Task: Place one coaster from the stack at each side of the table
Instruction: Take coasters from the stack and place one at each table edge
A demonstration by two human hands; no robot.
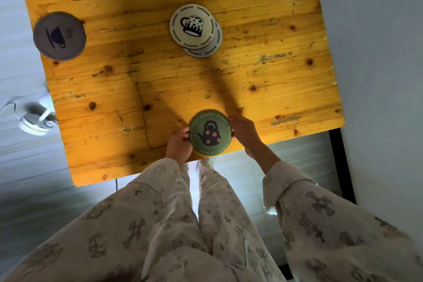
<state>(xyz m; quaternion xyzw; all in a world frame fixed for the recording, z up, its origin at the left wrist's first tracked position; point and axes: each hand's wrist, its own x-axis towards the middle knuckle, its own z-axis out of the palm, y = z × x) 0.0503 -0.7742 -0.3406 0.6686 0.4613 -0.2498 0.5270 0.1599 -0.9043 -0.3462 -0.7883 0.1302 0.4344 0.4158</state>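
A green round coaster with a dark teapot picture sits at the near edge of the wooden table. My left hand grips its left rim and my right hand touches its right rim. The stack of white coasters, printed with a mug, lies in the middle of the table, its top one shifted off the one beneath. A grey coaster with a steaming cup lies at the table's left edge.
A white round device with a cable lies on the floor left of the table. A pale wall runs along the table's right side. My patterned trousers and sleeves fill the lower part of the view.
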